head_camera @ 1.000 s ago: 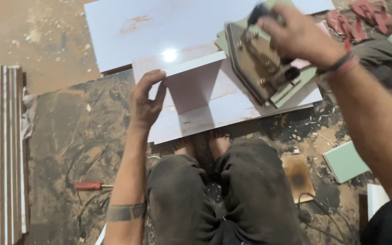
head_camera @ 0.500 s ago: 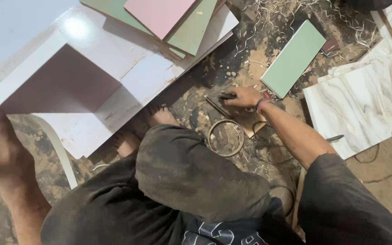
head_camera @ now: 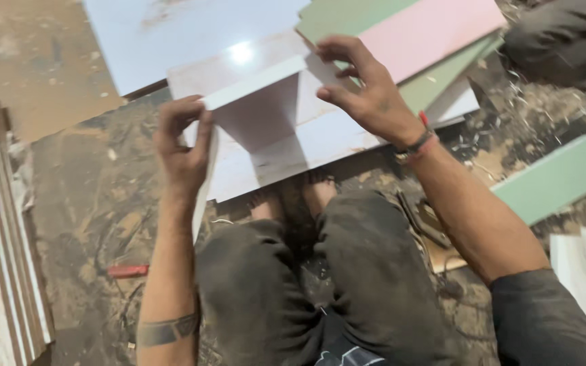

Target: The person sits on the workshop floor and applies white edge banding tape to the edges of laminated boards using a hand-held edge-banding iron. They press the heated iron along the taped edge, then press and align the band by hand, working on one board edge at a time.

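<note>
The person squats on a dusty workshop floor (head_camera: 83,203) strewn with shavings, and both hands are on a small assembly of white laminated board pieces. The left hand (head_camera: 183,152) pinches the left end of a narrow white board strip (head_camera: 252,85) that stands on its edge, thumb on one face and fingers curled over the other. The right hand (head_camera: 367,95) rests with spread fingers on the strip's right end, fingertips pressing down rather than closed around it.

The strip meets an upright white panel (head_camera: 262,122) at what looks like a right angle. Both stand on a larger white sheet (head_camera: 334,146) that lies flat on the floor just beyond the person's bare feet (head_camera: 293,196).

As a judgement, the pieces are being lined up by hand: they are cut and brought together, but no fastener, glue or clamp shows at the joint, so fixing seems still undone.

Pink and green laminate sheets (head_camera: 428,34) are stacked at the far edge of the white sheet, touching it. A loose green offcut (head_camera: 554,179) lies on the floor to the right. A red-handled tool (head_camera: 127,271) lies on the floor beside the left forearm, and a stack of board edges (head_camera: 5,237) runs along the floor's left side.
</note>
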`<state>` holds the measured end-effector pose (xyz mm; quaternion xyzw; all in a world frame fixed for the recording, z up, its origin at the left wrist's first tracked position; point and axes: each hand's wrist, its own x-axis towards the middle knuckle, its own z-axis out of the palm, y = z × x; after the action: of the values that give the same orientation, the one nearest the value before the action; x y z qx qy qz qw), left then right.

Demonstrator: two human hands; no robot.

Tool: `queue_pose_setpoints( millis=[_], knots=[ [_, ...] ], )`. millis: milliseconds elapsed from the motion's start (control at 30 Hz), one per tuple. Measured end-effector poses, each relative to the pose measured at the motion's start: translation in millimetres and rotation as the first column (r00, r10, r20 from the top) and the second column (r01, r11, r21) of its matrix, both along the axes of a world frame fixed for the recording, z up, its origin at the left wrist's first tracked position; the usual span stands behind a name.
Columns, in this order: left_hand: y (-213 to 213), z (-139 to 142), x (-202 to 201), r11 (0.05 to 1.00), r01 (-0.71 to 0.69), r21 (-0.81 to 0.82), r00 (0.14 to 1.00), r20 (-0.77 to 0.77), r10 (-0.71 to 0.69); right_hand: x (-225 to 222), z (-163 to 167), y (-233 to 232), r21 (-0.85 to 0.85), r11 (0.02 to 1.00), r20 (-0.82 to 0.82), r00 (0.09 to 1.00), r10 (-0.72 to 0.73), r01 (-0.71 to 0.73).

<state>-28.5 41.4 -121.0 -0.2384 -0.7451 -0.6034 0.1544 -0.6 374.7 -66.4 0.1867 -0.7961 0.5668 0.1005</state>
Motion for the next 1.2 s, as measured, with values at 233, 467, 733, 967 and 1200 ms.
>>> queue_pose_setpoints(
  millis=[233, 467, 733, 967, 1200],
  knots=[
    [6.2, 29.3, 0.8, 0.998, -0.043, -0.049, 0.999, -0.034, 0.041, -43.6, -5.2, -46.5, -0.038, 0.999, 0.163, 0.986, 0.021, -0.015],
    [0.7, 76.7, -0.1, 0.866, -0.144, -0.479, 0.989, -0.029, 0.148, -45.1, -14.8, -46.4, -0.18, 0.975, 0.09, 0.985, 0.15, -0.132],
    [71.0, 86.4, -73.4, 0.599, -0.186, -0.779, 0.982, -0.143, 0.12, -39.7, -33.1, -71.0, 0.152, 0.987, 0.284, 0.954, -0.095, 0.053],
    [127.9, 80.1, -92.7, 0.511, 0.004, -0.859, 0.963, 0.141, 0.231, -46.8, -71.4, -55.5, 0.155, 0.981, 0.049, 0.991, -0.127, 0.119],
    [212.0, 46.6, -90.1, 0.515, -0.031, -0.856, 0.997, 0.007, 0.073, -51.1, -94.8, -48.7, 0.29, 0.943, -0.296, 0.952, -0.073, 0.162]
  ],
)
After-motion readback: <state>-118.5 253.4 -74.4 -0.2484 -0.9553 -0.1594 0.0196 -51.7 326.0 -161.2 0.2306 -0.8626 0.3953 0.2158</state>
